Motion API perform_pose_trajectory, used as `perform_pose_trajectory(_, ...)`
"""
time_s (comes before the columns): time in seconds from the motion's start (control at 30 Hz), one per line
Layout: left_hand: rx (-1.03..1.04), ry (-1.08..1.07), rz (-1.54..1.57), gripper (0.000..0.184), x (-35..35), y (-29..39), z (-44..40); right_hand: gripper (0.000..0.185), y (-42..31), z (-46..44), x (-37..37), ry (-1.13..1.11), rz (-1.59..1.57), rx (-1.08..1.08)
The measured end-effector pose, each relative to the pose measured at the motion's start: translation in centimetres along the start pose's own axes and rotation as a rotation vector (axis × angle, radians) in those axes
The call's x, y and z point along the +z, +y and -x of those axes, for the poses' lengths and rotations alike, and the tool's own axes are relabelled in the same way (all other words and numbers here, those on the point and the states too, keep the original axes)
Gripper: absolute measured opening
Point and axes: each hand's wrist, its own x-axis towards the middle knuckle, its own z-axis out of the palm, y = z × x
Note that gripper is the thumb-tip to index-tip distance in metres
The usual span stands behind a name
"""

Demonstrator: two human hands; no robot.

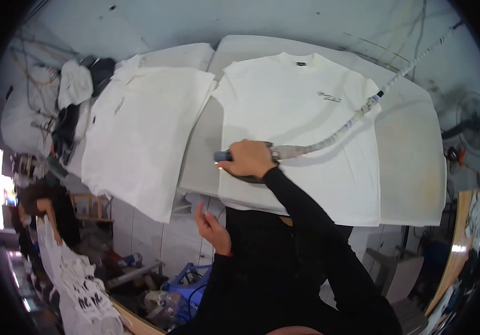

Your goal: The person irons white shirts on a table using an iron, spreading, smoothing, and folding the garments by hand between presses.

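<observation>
A white T-shirt (318,134) with a small dark print on its chest lies spread on a padded table (410,162). My right hand (251,159) is wrapped round the handle of an iron (222,156), which rests on the shirt's lower left part. From the iron a wrapped hose (340,131) runs up to the right. My left hand (213,229) hovers off the table's front edge, fingers apart and holding nothing. More white shirts (139,139) lie in a stack to the left.
A fan (473,121) stands at the far right. Piled clothes (76,84) are at the back left, and another person (47,209) is at the left. Below are a blue plastic stool (187,285) and a grey chair (399,273).
</observation>
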Motion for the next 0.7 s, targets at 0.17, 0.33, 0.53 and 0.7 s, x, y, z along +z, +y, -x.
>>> perform_pose_trajectory(0.17, 0.139, 0.043, 0.057, 0.033, 3.6, 2.7, -2.0, 0.061, -0.1, -2.1, 1.3, 0.086, -0.018, -0.020)
perform_pose_trajectory(0.33, 0.547, -0.425, 0.350, 0.025, 11.0, 15.4, -4.0, 0.049, 1.1, -1.5, 0.4, 0.086, -0.023, -0.094)
perform_pose_trajectory(0.53, 1.222, -1.147, 0.178, 0.032, 21.5, 27.6, 1.0, 0.046, -0.2, -1.7, 0.4, 0.031, -0.030, -0.047)
perform_pose_trajectory(0.7, 1.006, -1.628, -0.094, 0.056, 28.4, 29.8, 7.0, 0.044, 0.4, -1.9, 0.7, 0.130, 0.002, -0.084)
